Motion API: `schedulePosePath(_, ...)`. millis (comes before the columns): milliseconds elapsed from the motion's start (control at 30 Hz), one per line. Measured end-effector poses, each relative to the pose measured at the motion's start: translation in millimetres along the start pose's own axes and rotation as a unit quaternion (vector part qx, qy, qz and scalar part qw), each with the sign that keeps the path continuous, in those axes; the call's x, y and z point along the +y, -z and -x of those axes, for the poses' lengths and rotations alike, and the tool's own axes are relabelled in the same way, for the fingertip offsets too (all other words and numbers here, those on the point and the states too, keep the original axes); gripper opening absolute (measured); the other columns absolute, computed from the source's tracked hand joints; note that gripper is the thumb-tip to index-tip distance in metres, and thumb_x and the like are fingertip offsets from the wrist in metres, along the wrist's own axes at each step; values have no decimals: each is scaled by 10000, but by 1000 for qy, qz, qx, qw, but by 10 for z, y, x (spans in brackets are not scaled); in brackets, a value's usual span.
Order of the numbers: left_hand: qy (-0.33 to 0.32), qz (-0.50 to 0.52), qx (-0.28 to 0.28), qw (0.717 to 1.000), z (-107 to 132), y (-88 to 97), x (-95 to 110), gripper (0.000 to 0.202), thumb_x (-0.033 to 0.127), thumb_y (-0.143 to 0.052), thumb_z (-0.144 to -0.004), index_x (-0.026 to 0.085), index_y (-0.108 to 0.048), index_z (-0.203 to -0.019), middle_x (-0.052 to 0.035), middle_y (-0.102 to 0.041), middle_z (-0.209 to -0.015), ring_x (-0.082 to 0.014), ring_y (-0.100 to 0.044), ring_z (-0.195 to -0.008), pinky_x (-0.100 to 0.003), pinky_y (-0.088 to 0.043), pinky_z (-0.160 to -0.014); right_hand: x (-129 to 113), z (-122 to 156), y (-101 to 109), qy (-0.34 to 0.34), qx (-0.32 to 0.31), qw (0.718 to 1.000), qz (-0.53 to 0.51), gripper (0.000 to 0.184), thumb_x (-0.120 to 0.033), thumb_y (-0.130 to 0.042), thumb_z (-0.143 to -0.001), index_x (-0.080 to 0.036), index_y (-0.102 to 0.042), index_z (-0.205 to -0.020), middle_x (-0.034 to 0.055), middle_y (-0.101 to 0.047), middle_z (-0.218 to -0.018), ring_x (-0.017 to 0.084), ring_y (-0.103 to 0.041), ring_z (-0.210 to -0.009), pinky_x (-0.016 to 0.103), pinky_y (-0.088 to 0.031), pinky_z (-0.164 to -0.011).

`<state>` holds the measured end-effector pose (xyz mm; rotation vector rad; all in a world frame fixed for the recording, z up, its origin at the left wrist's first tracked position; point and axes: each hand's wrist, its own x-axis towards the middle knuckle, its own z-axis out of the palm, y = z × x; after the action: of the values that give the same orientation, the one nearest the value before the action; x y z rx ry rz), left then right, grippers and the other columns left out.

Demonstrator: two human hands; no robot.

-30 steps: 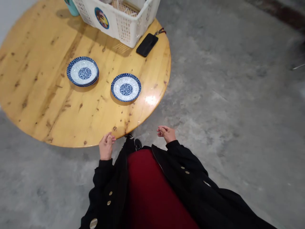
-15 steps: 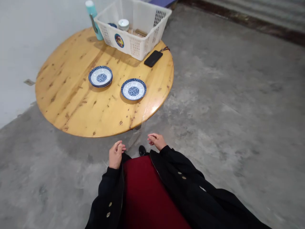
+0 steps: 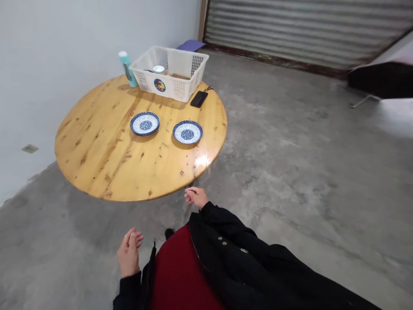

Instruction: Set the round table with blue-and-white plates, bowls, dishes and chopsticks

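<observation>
My left hand (image 3: 129, 253) hangs in front of my body at the lower left. Its fingers are loosely bent and apart, with nothing in them. Close to the table's front edge hovers my right hand (image 3: 196, 197), also empty, fingers slightly curled and loose. On the round wooden table (image 3: 97, 150) lie blue-and-white patterned plates. The left plate (image 3: 145, 124) rests on top of at least one more like it. To its right is another plate (image 3: 187, 132). Neither hand touches the plates.
A white plastic basket (image 3: 171, 88) with a white round item (image 3: 158, 69) inside stands at the back. Beside it are a turquoise bottle (image 3: 128, 71) and a black phone (image 3: 199, 99). A wall (image 3: 64, 51) borders the left, and a corrugated shutter (image 3: 284, 32) the back.
The view has tilted up, bringing the shutter in. My left hand has moved down and left in the picture, farther from my right hand. The plates remain on the table.
</observation>
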<state>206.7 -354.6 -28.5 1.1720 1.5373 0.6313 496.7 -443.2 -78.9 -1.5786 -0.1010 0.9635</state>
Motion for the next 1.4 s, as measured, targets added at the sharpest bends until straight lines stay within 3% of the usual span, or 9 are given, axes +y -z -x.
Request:
schedulePosePath(67,6,0,-1,1000,-103,235,-75,587,557,-663,-656,114,-668,-1042,-97,-726,-848,-201,-704,-749,-304,-552,-674,35,59,-167,7,10,1000,-10,100,-241,-631,-697,-162,-662,-750,6,-674,-601,102,-574,-423,197,-452,-406)
schedulePosePath(167,-1,-13,-33,999,-221,424,-95,588,567,-666,-655,115,-676,-1032,-98,-727,-841,-208,-707,-748,-313,-559,-677,58,113,-291,13,38,999,-28,112,-257,-651,-700,-161,-657,-758,3,-671,-591,100,-575,-422,194,-461,-406)
schedulePosePath(433,-34,-49,-126,990,-573,387,98,588,570,-661,-671,114,-681,-1043,-105,-730,-836,-218,-710,-747,-315,-545,-664,-242,-83,-220,33,129,988,-76,88,-229,-674,-726,-151,-644,-753,20,-676,-603,98,-587,-440,192,-501,-411)
schedulePosePath(667,-56,-65,-129,988,-1181,368,389,556,561,-647,-702,128,-675,-1051,-97,-726,-864,-220,-711,-769,-316,-556,-676,-676,-708,-238,35,202,971,-123,59,-180,-653,-778,-140,-610,-777,23,-658,-611,91,-571,-446,200,-497,-423)
schedulePosePath(967,-9,-70,-101,992,-1899,550,684,551,548,-662,-710,135,-668,-1074,-75,-718,-884,-197,-702,-791,-304,-557,-708,-934,-1576,-430,-6,285,942,-180,131,-138,-573,-842,-149,-536,-717,11,-604,-542,93,-558,-435,199,-504,-422)
schedulePosePath(1200,33,-67,-94,993,-2168,460,809,589,543,-683,-680,118,-671,-1087,-68,-712,-869,-188,-690,-791,-316,-544,-738,-1115,-2142,-359,22,343,925,-162,268,-317,-563,-926,-159,-516,-714,-3,-583,-501,96,-548,-375,204,-520,-386)
schedulePosePath(1400,50,-71,-120,989,-2319,322,929,600,542,-701,-657,108,-670,-1072,-71,-709,-866,-186,-684,-787,-322,-535,-745,-1183,-2418,-267,6,379,922,-81,169,-260,-585,-909,-138,-578,-792,7,-599,-516,113,-590,-407,191,-522,-411)
